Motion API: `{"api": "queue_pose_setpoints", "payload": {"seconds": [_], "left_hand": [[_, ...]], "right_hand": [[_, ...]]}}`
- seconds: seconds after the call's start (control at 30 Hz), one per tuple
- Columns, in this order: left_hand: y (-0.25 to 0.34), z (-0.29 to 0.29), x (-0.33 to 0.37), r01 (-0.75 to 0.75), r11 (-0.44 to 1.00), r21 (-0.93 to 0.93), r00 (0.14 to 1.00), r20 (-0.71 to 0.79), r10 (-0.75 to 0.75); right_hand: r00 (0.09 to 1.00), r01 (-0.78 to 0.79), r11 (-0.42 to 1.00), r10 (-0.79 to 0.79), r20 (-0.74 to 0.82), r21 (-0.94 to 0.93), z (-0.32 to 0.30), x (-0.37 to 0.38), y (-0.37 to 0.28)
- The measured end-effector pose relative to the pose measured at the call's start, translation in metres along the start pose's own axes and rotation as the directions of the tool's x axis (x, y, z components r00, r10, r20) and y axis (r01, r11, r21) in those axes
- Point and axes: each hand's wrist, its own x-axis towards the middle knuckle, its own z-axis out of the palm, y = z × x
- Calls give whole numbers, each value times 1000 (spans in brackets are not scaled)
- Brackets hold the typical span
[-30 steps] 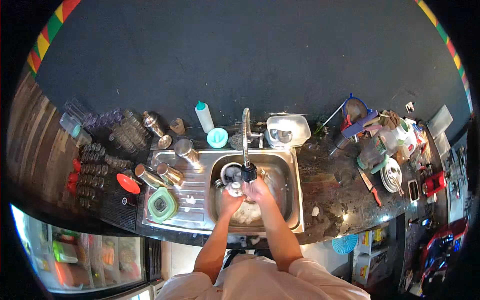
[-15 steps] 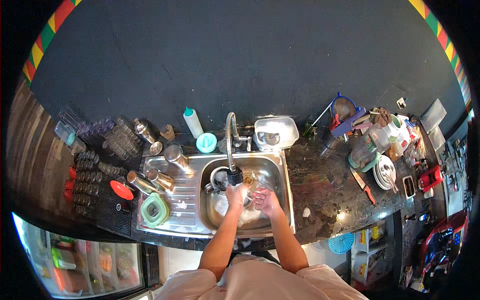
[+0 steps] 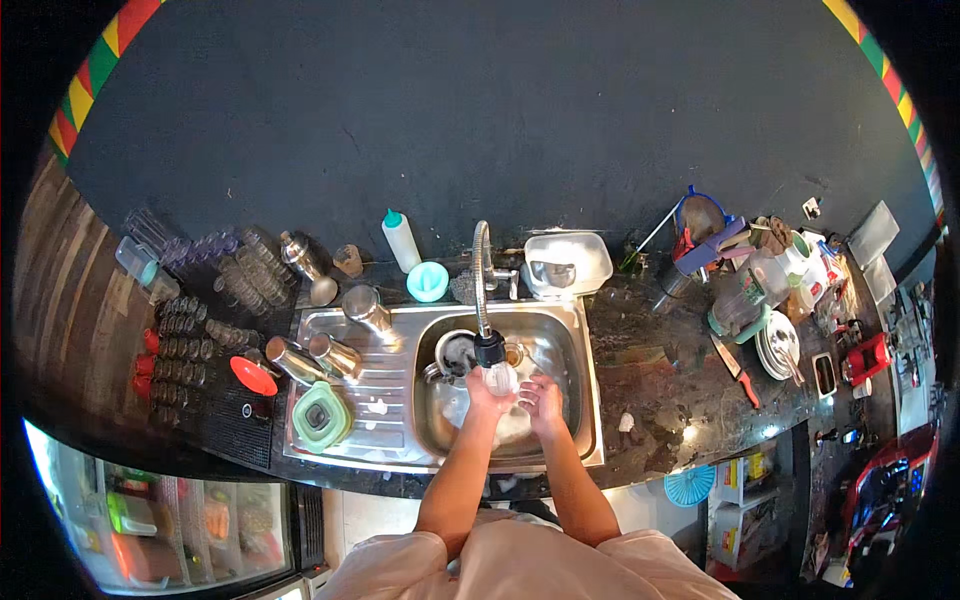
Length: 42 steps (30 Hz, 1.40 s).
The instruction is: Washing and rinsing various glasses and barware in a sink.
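Observation:
In the steel sink [image 3: 433,425], my left hand [image 3: 486,394] is closed round a small, clear, whitish piece that looks like a glass [image 3: 502,379]. It sits right below the black head of the flexible faucet [image 3: 489,349], and bright water blurs its outline. My right hand [image 3: 544,402] is beside it on the right, fingers apart and slightly curled, with nothing visible in them. A metal pot [image 3: 455,352] lies in the back left of the basin, and suds cover part of the bottom.
Left of the basin, the drainboard carries steel cups [image 3: 337,356] and a green-lidded container [image 3: 322,417]. Many small glasses [image 3: 185,345] stand farther left. Behind are a squeeze bottle [image 3: 401,241] and a plastic tub [image 3: 568,265]. A knife [image 3: 735,370] and stacked plates [image 3: 777,345] lie right.
My hands have drawn closer together beneath the faucet. The right fingers, spread before, are now more curled toward the left hand. The whole view has shifted slightly.

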Motion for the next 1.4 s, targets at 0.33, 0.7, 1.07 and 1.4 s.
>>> {"api": "queue_pose_setpoints", "payload": {"seconds": [0.33, 0.7, 1.07, 1.4], "left_hand": [[12, 15, 29, -88, 975, -202, 995, 34, 97], [15, -18, -22, 94, 996, -9, 996, 6, -94], [0, -22, -41, 136, 991, -5, 965, 228, -131], [15, -12, -40, -323, 652, 686, 940, 310, 140]], "right_hand": [[998, 2, 995, 4, -60, 96, -15, -14, -29], [995, -92, 986, 98, -36, 136, -24, -10, -18], [998, -54, 998, 52, 42, 29, -24, -4, -16], [996, -92, 996, 91, 25, 19, -13, -12, -24]]}}
